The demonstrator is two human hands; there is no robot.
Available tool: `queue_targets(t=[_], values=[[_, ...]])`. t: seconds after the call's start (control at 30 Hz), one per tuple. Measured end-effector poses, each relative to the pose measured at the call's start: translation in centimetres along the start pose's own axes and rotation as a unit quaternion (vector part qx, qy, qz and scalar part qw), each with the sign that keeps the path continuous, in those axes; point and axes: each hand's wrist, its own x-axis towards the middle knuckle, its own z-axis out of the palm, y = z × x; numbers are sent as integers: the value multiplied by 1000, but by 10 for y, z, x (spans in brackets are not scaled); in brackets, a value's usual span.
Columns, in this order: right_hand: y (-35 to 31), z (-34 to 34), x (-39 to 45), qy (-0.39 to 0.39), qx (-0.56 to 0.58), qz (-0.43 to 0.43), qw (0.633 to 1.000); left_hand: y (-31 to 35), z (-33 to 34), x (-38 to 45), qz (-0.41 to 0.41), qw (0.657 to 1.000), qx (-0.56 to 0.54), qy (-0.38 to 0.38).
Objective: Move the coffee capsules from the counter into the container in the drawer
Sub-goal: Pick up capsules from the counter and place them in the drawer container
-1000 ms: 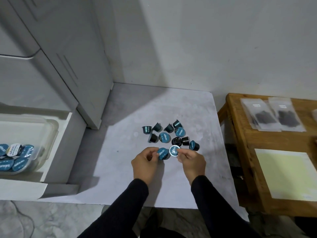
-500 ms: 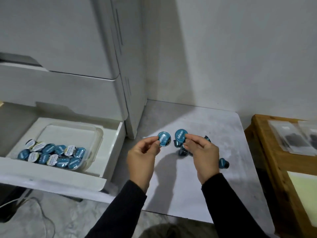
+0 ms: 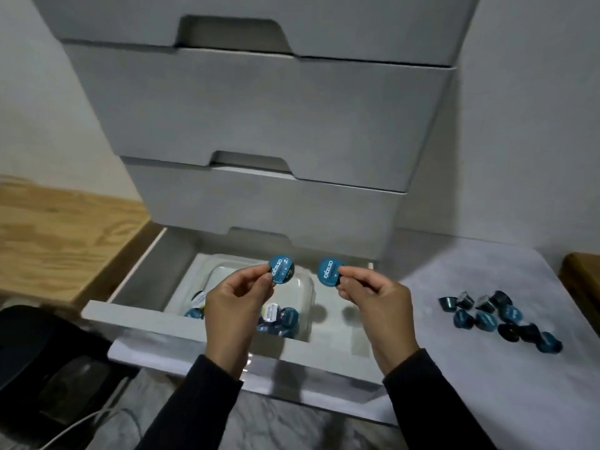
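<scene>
Head view: hands [image 3: 237, 297] [image 3: 373, 295] each pinching one capsule [image 3: 281, 269] [image 3: 330, 272].

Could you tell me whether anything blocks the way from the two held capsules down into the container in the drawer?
Nothing visible does. The left-hand capsule hangs over the open, lidless container; the right-hand capsule is just past its right rim, with open air between. The drawer is pulled out.

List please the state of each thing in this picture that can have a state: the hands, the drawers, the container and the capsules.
left hand: shut on a blue capsule
right hand: shut on a second blue capsule
bottom drawer: open
upper drawers: shut
container: no lid on, partly filled
counter capsules: loose, some lying tipped
</scene>
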Motion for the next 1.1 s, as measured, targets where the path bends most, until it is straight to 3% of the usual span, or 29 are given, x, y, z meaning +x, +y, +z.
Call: queue_targets(t=[0.13,0.33,0.6,0.77,1.1], values=[[14,56,-3,-32,-32,28,999,3,-61,42,-40,997,68,-6],[34,109,16,-59,-93,74,991,11,-100,105,-37,964,245,-96],[85,124,73,-110,-237,135,956,-8,-102,174,-1,835,491,-247],[113,129,105,-174,-266,197,927,-18,-101,203,-9,792,525,-312],[138,160,115,-179,-245,230,925,-33,-101,236,5,691,586,-423]])
